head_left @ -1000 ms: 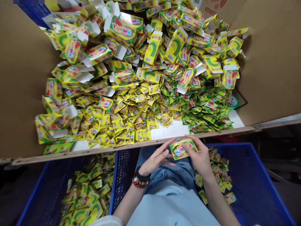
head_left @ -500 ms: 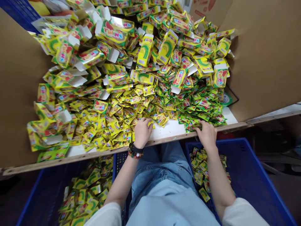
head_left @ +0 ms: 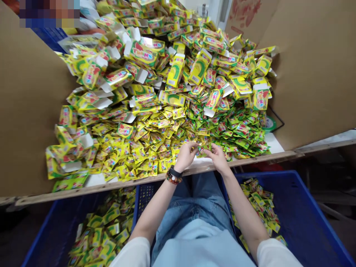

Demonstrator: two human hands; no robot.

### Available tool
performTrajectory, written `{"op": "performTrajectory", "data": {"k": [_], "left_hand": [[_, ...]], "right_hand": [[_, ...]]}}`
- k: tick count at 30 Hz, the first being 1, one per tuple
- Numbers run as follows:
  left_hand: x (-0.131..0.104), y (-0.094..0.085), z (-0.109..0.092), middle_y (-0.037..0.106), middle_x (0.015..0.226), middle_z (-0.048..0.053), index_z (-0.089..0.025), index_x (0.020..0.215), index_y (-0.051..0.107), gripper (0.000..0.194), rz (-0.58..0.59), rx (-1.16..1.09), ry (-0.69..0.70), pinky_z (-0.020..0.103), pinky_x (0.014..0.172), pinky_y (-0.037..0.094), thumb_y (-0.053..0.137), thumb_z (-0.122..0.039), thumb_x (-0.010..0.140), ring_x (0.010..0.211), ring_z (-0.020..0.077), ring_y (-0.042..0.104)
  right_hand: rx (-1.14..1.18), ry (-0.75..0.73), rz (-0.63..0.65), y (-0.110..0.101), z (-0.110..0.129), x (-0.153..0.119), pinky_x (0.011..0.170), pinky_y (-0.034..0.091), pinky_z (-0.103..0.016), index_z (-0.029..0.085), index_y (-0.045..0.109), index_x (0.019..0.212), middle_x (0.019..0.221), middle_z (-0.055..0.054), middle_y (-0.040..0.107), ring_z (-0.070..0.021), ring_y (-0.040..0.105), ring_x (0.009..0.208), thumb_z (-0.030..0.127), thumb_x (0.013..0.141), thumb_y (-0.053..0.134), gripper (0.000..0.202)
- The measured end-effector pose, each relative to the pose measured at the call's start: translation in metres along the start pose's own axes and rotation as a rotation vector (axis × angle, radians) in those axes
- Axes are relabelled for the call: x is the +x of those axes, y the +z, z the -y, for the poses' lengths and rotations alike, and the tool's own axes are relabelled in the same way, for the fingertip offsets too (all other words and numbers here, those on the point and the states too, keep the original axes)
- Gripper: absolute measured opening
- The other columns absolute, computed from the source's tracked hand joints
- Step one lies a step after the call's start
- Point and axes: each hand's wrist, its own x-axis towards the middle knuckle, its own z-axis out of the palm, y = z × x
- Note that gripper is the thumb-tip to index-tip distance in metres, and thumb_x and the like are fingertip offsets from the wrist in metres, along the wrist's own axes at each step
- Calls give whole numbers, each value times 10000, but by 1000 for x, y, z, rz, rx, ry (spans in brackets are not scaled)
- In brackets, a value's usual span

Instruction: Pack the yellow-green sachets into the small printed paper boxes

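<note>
My left hand [head_left: 186, 155], with a dark band and a bead bracelet [head_left: 174, 178] at its wrist, is pinched on a small yellow sachet [head_left: 198, 144] at the table's front edge. Facing it closely, my right hand [head_left: 219, 158] has its thumb and fingers closed on a small green sachet [head_left: 205, 147]. The fingers partly cover both sachets. Loose yellow sachets [head_left: 139, 152] spread to the left of my hands, and green sachets [head_left: 239, 133] lie heaped to the right.
Behind the sachets rises a big pile of yellow printed cartons [head_left: 175, 70], several with open flaps. Cardboard walls [head_left: 311, 74] flank the table. Below its wooden edge [head_left: 111, 187] stand blue crates [head_left: 311, 218] holding filled cartons. A green tape roll [head_left: 268, 124] lies at right.
My hands have come together from separate spots over the yellow and green sachets, the left moving right and the right moving left. The view has shifted slightly.
</note>
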Motion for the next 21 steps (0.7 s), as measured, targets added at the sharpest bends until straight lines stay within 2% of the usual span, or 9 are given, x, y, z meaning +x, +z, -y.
{"op": "performTrajectory", "data": {"k": [4, 6, 8, 10, 12, 14, 17, 19, 21], "left_hand": [[22, -14, -9, 718, 877, 54, -174, 1010, 736, 329, -48, 53, 143, 280, 770, 539, 497, -33, 834, 804, 165, 666], [54, -23, -21, 688, 1088, 87, -202, 1183, 679, 482, -194, 209, 249, 315, 847, 541, 449, 13, 817, 966, 189, 649], [96, -31, -36, 573, 1347, 78, -274, 1337, 568, 619, -299, 371, 408, 378, 987, 498, 419, 33, 821, 1198, 210, 554], [141, -37, -50, 480, 1469, 44, -320, 1351, 546, 629, -249, 510, 605, 468, 1110, 396, 431, 27, 838, 1340, 233, 435], [178, -41, -63, 441, 1510, 20, -318, 1287, 597, 566, -98, 605, 759, 531, 1159, 310, 445, 14, 854, 1400, 254, 364], [201, -45, -73, 461, 1496, 18, -280, 1182, 656, 452, 45, 635, 847, 549, 1180, 260, 465, -14, 871, 1429, 256, 331], [202, -56, -83, 587, 1342, 47, -221, 1065, 675, 322, 125, 598, 833, 548, 1198, 207, 471, -50, 884, 1443, 226, 323], [182, -64, -86, 654, 1171, 59, -194, 1048, 660, 294, 105, 538, 740, 544, 1189, 206, 482, -57, 858, 1402, 226, 389], [148, -70, -84, 667, 1057, 65, -162, 1083, 631, 298, 55, 414, 610, 503, 1136, 307, 515, -84, 820, 1261, 248, 529]], "right_hand": [[19, -15, -49, -8, 3, -10, 753, 572, -364, 228, 676, 1057, 820, -29, 741, -228, 699, 804, 448, 608, 822, 520], [-14, -26, -41, -17, 7, -18, 763, 567, -367, 215, 700, 1019, 821, -33, 743, -229, 694, 802, 438, 614, 825, 479], [-50, -43, -29, -27, 13, -27, 766, 557, -359, 207, 717, 914, 805, -35, 741, -221, 684, 787, 432, 649, 807, 359], [-69, -68, -36, -36, 19, -36, 785, 544, -343, 211, 713, 872, 826, -32, 742, -207, 676, 798, 411, 686, 789, 284], [-73, -84, -62, -45, 24, -44, 808, 533, -330, 218, 703, 893, 862, -25, 738, -197, 670, 830, 393, 707, 778, 266], [-80, -91, -101, -53, 28, -49, 808, 527, -320, 221, 689, 910, 858, -16, 726, -191, 665, 839, 389, 715, 775, 272], [-106, -114, -190, -64, 31, -55, 797, 523, -316, 218, 660, 900, 841, -11, 708, -185, 660, 829, 386, 735, 764, 257], [-124, -152, -273, -68, 35, -58, 799, 519, -316, 223, 643, 917, 863, -12, 708, -180, 662, 834, 370, 763, 746, 237], [-137, -222, -368, -67, 43, -60, 797, 517, -311, 230, 630, 934, 893, -13, 708, -175, 664, 841, 349, 780, 734, 221]]}}
